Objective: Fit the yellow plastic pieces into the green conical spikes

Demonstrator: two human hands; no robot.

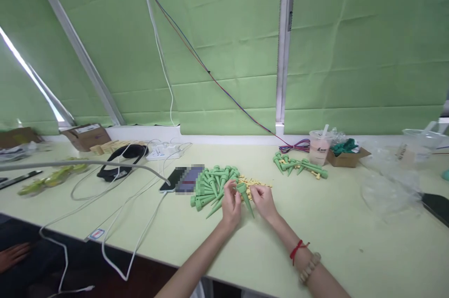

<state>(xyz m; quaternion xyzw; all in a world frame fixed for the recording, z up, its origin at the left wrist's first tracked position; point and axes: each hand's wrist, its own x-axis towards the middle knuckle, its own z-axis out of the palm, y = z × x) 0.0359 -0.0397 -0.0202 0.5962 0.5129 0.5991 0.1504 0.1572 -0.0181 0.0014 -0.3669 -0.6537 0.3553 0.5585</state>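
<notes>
My left hand [231, 204] holds a green cone-shaped spike [244, 195] by its wide top, tip pointing down toward me. My right hand [264, 200] sits just right of it, fingertips pinched on a small yellow piece at the spike's head. A pile of the same green spikes [210, 183] lies to the left of my hands. Small yellow parts [254, 182] are scattered just behind them. My right wrist wears a red string and a beaded bracelet.
A second group of green spikes [300, 166] lies at the back right, by a pink drink cup [320, 147] and a small cardboard box [347, 155]. A phone [171, 180] on a cable, a power strip [164, 150], black headgear [121, 162] and clear plastic bags [389, 190] share the pale green table [333, 228].
</notes>
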